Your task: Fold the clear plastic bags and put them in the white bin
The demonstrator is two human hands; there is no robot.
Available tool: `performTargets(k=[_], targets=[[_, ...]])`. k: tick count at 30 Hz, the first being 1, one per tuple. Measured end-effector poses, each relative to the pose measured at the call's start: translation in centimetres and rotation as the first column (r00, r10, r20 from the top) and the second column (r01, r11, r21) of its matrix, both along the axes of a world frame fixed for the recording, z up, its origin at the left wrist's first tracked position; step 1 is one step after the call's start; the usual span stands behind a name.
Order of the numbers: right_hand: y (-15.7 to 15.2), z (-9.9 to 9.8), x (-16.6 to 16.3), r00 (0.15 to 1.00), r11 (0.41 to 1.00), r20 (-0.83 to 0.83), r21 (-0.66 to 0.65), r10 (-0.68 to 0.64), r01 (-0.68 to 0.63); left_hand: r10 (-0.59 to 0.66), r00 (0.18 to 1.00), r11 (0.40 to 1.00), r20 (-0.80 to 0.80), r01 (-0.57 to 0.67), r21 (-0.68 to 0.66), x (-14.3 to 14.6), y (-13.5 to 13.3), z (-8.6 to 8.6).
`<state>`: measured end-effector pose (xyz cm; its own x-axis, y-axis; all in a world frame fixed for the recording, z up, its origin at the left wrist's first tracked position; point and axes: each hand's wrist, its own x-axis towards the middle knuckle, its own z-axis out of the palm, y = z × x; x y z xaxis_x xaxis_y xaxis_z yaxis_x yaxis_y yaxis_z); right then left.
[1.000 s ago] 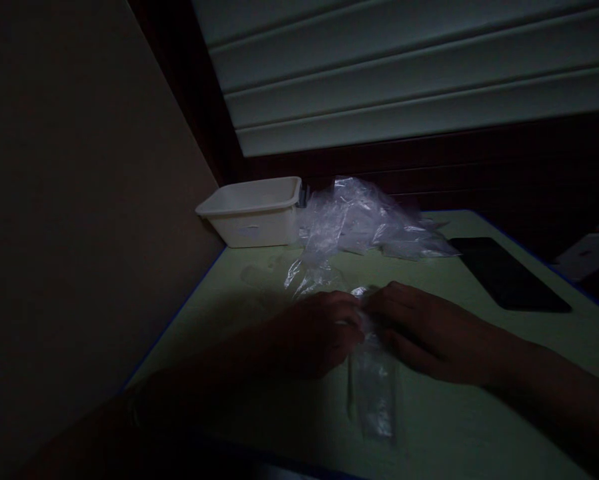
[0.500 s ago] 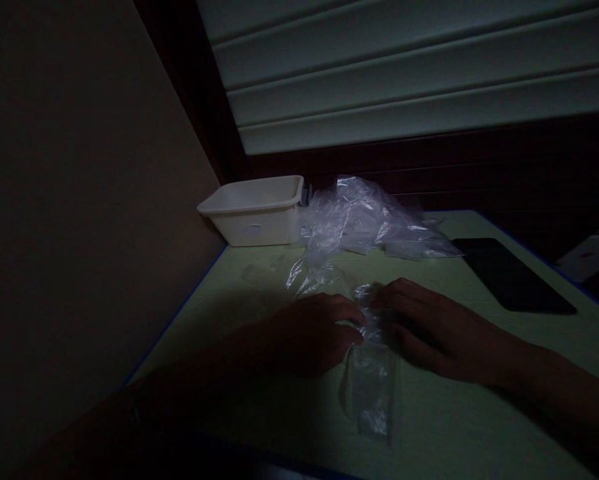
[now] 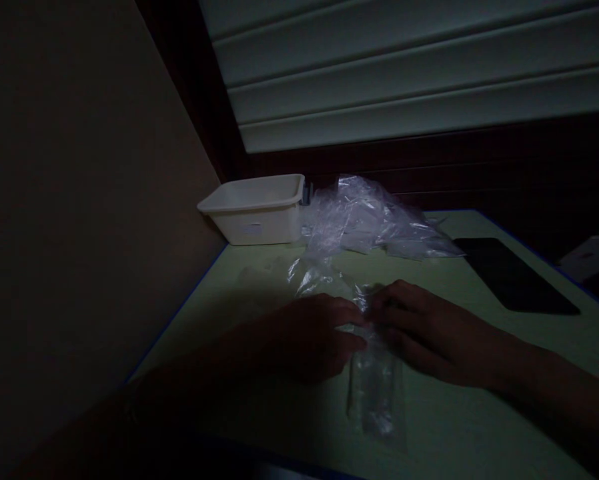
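In the dim head view, a long clear plastic bag [image 3: 379, 393] lies folded flat on the table, its near end toward me. My left hand [image 3: 324, 337] grips the bag's left edge, index finger and thumb closed onto the film. From the other side, my right hand [image 3: 424, 327] has its curled fingertips pressed on the same bag, close to the left fingers. Shadow hides part of the right fingertips. Just beyond the left hand lies more crinkled clear film [image 3: 314, 273]; whether it belongs to the same bag I cannot tell.
A white plastic bin [image 3: 264, 230] stands at the back left by the wall. Beside it is a heap of clear plastic bags [image 3: 374, 217]. A dark flat tablet-like object [image 3: 519, 277] lies at the right. The pale green table [image 3: 484, 427] has a blue edge.
The bag's near end has shifted slightly right and toward me. My right fingertips have moved a little left, nearer the left hand. Bin and heap stay put.
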<state>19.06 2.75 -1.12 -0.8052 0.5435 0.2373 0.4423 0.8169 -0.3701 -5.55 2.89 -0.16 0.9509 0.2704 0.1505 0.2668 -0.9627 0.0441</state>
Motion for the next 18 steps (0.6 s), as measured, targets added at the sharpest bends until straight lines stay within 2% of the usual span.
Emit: performTargets(k=[10, 13, 18], targets=[[0.1, 0.1, 0.0, 1.0, 1.0, -0.018, 0.009, 0.009, -0.009, 0.037, 0.999, 0.999, -0.04, -0.038, -0.013, 0.5, -1.1, -0.1], [0.1, 0.1, 0.0, 1.0, 1.0, -0.017, 0.015, 0.01, -0.01, -0.004, 1.0, 0.999, -0.028, 0.002, -0.041, 0.6, -1.2, 0.2], [0.0, 0.3, 0.0, 1.0, 1.0, 0.002, 0.011, 0.009, -0.009, -0.088, 0.996, 0.982, 0.012, 0.089, -0.164, 0.7, -1.4, 0.8]])
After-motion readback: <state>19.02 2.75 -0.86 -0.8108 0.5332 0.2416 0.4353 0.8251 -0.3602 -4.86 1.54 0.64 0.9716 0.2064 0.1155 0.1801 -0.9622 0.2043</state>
